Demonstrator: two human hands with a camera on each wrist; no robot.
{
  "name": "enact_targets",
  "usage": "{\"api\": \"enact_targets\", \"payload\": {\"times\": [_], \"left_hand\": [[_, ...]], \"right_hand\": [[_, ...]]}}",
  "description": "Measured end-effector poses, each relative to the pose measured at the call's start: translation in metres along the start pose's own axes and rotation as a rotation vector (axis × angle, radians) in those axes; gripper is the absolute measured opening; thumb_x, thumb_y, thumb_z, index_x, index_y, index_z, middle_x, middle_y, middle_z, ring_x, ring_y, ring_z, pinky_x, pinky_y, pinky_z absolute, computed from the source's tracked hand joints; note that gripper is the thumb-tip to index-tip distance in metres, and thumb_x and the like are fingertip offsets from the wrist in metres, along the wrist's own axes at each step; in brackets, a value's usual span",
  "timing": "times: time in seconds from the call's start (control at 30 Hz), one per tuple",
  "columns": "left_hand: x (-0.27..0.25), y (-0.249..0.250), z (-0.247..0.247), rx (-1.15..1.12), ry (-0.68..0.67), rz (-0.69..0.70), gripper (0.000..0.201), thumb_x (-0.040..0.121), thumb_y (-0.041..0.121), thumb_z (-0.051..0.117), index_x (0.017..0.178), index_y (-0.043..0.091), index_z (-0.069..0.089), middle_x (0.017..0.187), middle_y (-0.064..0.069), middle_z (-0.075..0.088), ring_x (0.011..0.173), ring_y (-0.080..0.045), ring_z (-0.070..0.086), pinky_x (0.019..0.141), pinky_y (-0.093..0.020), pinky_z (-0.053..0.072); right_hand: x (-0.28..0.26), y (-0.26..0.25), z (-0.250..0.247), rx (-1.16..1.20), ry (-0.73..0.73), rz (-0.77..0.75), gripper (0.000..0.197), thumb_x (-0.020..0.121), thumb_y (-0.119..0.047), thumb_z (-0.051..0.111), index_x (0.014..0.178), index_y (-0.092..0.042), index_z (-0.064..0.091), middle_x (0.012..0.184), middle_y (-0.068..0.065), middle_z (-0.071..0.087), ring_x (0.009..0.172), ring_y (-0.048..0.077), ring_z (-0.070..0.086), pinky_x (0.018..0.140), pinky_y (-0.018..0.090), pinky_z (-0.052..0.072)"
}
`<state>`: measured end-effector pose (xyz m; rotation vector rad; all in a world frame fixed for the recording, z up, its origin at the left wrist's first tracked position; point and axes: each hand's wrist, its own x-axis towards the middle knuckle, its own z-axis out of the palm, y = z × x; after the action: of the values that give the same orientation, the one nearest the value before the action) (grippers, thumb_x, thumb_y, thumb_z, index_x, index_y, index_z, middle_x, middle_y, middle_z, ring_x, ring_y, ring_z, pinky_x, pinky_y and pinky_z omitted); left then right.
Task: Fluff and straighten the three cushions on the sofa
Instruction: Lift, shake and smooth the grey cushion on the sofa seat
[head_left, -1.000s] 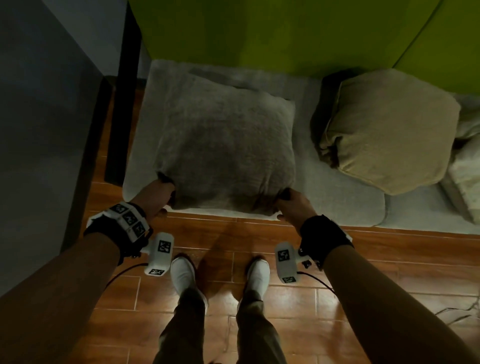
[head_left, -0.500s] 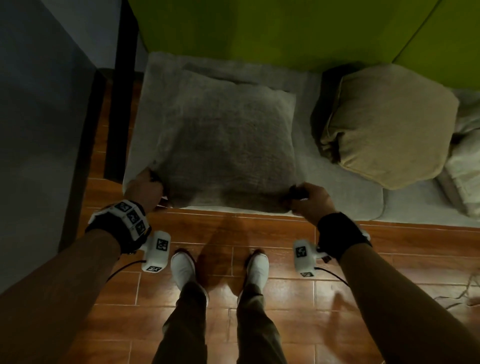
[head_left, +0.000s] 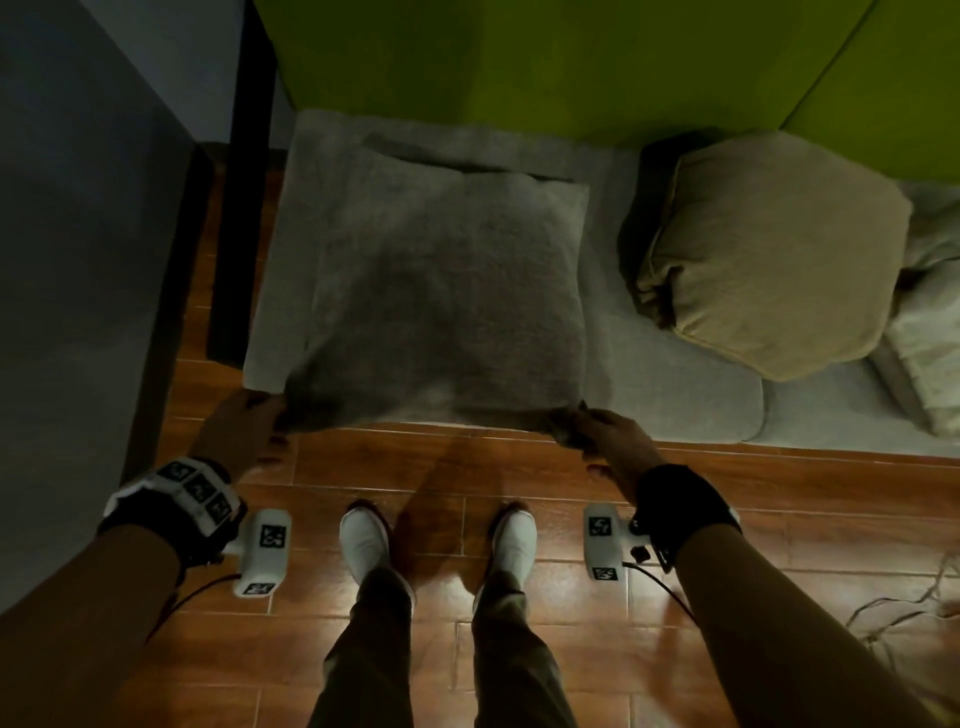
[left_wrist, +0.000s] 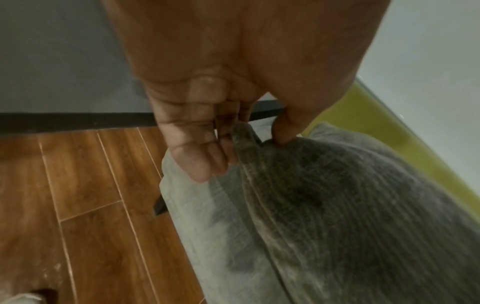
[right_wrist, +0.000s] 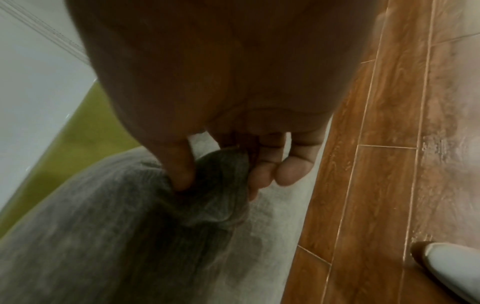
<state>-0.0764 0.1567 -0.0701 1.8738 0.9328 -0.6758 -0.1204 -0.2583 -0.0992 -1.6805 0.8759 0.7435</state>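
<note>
Head view, grey cushion (head_left: 441, 306): lies flat on the sofa seat (head_left: 670, 384) at its left end, near edge overhanging the seat front.
Left hand (head_left: 239, 434): I pinch the near-left corner of the grey cushion; in the left wrist view my thumb presses into the fabric and my fingers (left_wrist: 197, 152) curl under the corner.
Right hand (head_left: 615, 447): I pinch the near-right corner; in the right wrist view my thumb digs into a bunched fold, with my fingers (right_wrist: 270, 166) curled beneath.
Tan cushion (head_left: 774, 249): sits to the right of the grey cushion, apart from it, tilted against the green backrest (head_left: 545, 67).
Pale cushion (head_left: 930, 332): at the right frame edge, touching the tan cushion, partly cut off.
Floor (head_left: 779, 493): brown wood-look planks under my two white shoes (head_left: 363, 540).
Surroundings: a dark post (head_left: 241, 182) stands beside the left end of the seat; a thin cable (head_left: 893, 608) lies on the floor at far right.
</note>
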Motion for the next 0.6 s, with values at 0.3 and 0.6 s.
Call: {"api": "enact_targets", "payload": {"times": [0.3,0.6], "left_hand": [[0.01,-0.003,0.0,0.269,0.067,0.092,0.024,0.101,0.016,0.051,0.108,-0.006,0.056,0.085,-0.021,0.06,0.065,-0.025,0.055,0.045,-0.023,0.05],[0.019,0.047,0.015,0.355,0.021,0.309,0.059,0.098,0.055,0.046,0.145,0.021,0.046,0.146,-0.016,0.05,0.131,-0.038,0.048,0.108,-0.045,0.036]], "right_hand": [[0.002,0.013,0.002,-0.211,0.206,-0.005,0.022,0.098,-0.017,0.06,0.117,-0.009,0.07,0.102,0.01,0.069,0.095,0.03,0.065,0.073,0.028,0.045],[0.007,-0.054,0.012,-0.241,0.175,-0.147,0.041,0.098,-0.036,0.064,0.134,-0.018,0.06,0.116,0.008,0.065,0.116,0.029,0.062,0.093,0.036,0.05]]}}
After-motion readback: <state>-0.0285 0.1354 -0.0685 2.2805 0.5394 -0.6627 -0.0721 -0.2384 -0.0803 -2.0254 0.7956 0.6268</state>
